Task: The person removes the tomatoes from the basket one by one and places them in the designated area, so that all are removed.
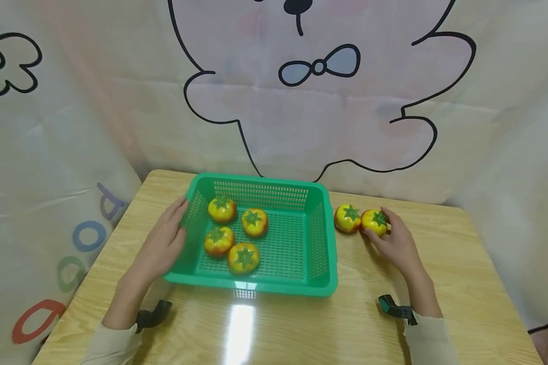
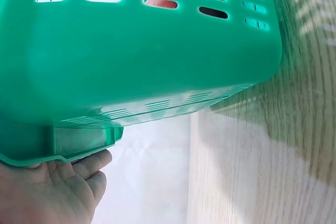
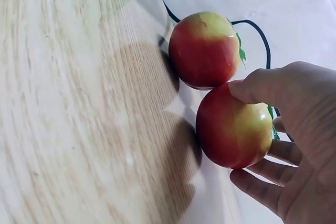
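Observation:
My left hand (image 1: 162,241) rests against the left rim of a green plastic basket (image 1: 283,290), fingers fairly straight. In the left wrist view its fingers (image 2: 90,165) show just below the rim, partly hidden by it. Several yellow-and-red tomatoes (image 1: 244,258) with green star-shaped tops lie in the left half of the basket. To the right of the basket, my right hand (image 1: 397,243) holds a tomato (image 3: 233,129) between thumb and fingers. Another tomato (image 3: 203,51) lies beside it on the table, touching or nearly touching it.
The light wooden table (image 1: 438,263) stands against a hanging cloth (image 1: 370,126) with cartoon drawings at the back and sides. The basket's back rim is close to the table's far edge. Bright light reflects off the front of the table.

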A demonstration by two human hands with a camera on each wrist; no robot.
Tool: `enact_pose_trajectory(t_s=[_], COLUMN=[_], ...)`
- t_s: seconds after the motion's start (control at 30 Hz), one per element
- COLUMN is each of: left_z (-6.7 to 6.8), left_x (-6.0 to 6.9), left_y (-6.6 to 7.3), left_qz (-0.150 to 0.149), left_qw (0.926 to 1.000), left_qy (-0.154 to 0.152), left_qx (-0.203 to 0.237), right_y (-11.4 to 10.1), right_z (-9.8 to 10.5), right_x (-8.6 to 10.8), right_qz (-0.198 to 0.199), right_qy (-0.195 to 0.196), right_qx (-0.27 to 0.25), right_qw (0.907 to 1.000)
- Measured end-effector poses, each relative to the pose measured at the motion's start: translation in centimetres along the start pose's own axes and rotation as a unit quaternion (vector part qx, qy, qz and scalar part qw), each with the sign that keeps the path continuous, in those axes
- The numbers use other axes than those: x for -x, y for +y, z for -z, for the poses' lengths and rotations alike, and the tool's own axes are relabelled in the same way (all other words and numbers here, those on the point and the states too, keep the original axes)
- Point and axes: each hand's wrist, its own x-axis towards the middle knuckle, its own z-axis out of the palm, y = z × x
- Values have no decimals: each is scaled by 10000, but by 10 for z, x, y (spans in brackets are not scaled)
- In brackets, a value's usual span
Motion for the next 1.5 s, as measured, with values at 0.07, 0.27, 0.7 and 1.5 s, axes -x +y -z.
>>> enact_pose_trajectory(t_s=[0.07, 0.27, 0.7, 1.5], left_z=[-3, -4, -2, 3], left_x=[0, 1, -2, 0], left_y=[0, 3, 4, 4], left_qz=[5, 111, 39, 179], left_qw=[10000, 9999, 10000, 9998], left_qy=[-30, -64, -84, -105], left_qx=[29, 75, -1, 28], right_y=[-1, 0, 3, -11], right_z=[2, 0, -1, 9], right_x=[3, 5, 6, 9], right_qz=[-23, 99, 149, 364], right_qy=[14, 76, 189, 432], right_qx=[10, 102, 129, 241], right_qw=[10000, 9999, 9996, 9981])
